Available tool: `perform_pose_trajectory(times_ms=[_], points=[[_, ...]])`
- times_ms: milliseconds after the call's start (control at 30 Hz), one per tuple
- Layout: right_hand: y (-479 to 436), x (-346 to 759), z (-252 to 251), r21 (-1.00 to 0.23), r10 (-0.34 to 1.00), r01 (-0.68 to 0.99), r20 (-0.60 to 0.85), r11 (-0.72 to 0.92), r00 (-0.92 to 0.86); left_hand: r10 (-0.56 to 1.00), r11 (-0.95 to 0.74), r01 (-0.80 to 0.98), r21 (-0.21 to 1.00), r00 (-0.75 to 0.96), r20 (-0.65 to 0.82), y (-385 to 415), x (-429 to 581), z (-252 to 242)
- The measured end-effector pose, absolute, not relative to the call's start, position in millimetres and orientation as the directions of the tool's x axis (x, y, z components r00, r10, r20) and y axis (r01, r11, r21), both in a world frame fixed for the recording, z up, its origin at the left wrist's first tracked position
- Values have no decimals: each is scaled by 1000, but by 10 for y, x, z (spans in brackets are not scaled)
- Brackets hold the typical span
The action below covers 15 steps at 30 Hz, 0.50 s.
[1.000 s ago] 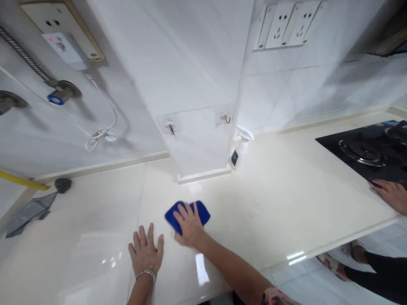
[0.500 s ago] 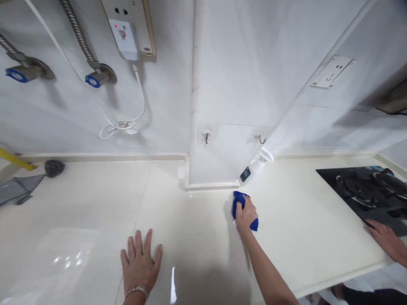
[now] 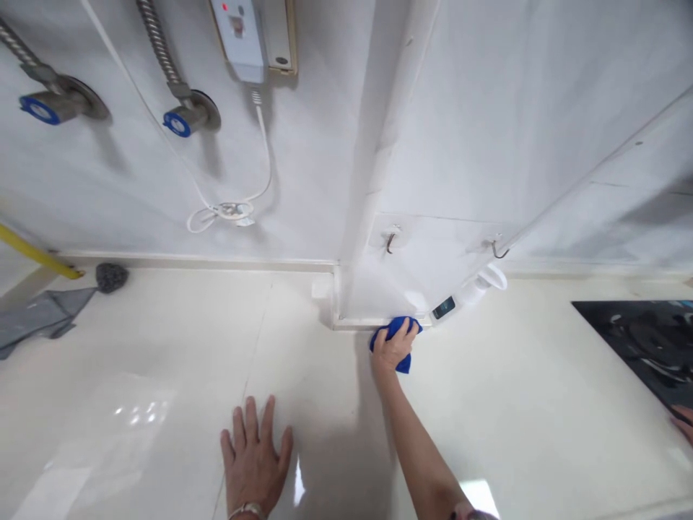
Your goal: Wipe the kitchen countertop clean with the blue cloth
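My right hand (image 3: 393, 347) presses a blue cloth (image 3: 401, 328) onto the cream countertop (image 3: 162, 361), right against the base of the white tiled pillar (image 3: 379, 289). A white spray bottle (image 3: 470, 295) stands just to the right of the cloth, beside the pillar. Near the counter's front, my left hand (image 3: 254, 458) lies flat with its fingers spread and holds nothing. A metal bracelet is on that wrist.
A black gas hob (image 3: 644, 347) is set in the counter at the right; another person's fingertips (image 3: 683, 421) show at its near edge. A grey rag and dark scrubber (image 3: 111, 276) lie at the far left. Pipes, valves (image 3: 187, 119) and a cord hang on the wall.
My right hand has slid the blue cloth away from me and a little left, up to the pillar's base. The left hand has stayed flat on the counter. The view has shifted.
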State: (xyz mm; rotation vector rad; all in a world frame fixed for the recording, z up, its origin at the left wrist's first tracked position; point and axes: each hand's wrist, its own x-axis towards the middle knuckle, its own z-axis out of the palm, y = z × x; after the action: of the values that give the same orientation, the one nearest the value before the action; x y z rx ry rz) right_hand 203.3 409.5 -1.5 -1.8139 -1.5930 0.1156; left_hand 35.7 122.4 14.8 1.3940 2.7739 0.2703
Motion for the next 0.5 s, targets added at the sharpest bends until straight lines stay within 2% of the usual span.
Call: perform_pose_trajectory(times_ms=[133,200,300,400,500], points=[[3844,1513,-34,-559,970,829,213,23,117,798,586,799,135,-598,78,1236,365,148],[3741,1361,-43,-587,972,807,218,60,87,802,582,805,120,-592,79,1237,358,153],[3690,1382,-30,-621,946,752,323,223,-14,810,570,814,113,-580,87,1230,337,166],[3713,1599,40,-551,909,733,342,400,-239,812,564,817,124,-575,98,1227,310,167],[3641,1825,134,-451,844,714,246,535,-477,809,564,813,145,-579,97,1245,285,159]])
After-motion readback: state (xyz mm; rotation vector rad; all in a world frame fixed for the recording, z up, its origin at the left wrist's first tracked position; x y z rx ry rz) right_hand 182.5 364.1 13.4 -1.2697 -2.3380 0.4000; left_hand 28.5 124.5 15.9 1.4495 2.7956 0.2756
